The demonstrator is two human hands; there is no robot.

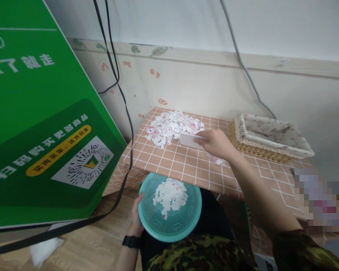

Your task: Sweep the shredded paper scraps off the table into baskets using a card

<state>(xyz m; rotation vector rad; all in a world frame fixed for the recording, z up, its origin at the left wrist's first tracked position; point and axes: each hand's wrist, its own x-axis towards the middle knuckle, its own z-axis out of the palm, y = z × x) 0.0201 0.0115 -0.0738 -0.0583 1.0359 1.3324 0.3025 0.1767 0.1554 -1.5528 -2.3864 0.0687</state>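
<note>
My right hand (216, 143) pinches a flat white card (190, 140) just above the checked tablecloth. Beside the card lies a heap of torn white paper scraps (172, 126), some with pink marks. My left hand (137, 212), with a black band at the wrist, grips the left rim of a round turquoise plastic basket (169, 232). The basket sits over my lap, close under the table edge, and holds a smaller pile of paper scraps (171, 197). A few more scraps (217, 160) lie on the cloth, partly behind my right hand.
A cloth-lined wicker basket (274, 137) stands at the table's back right, near the wall. A big green panel (39, 113) fills the left side. Black cables (128, 109) hang in front of it. A white plastic bag (46, 248) lies on the floor.
</note>
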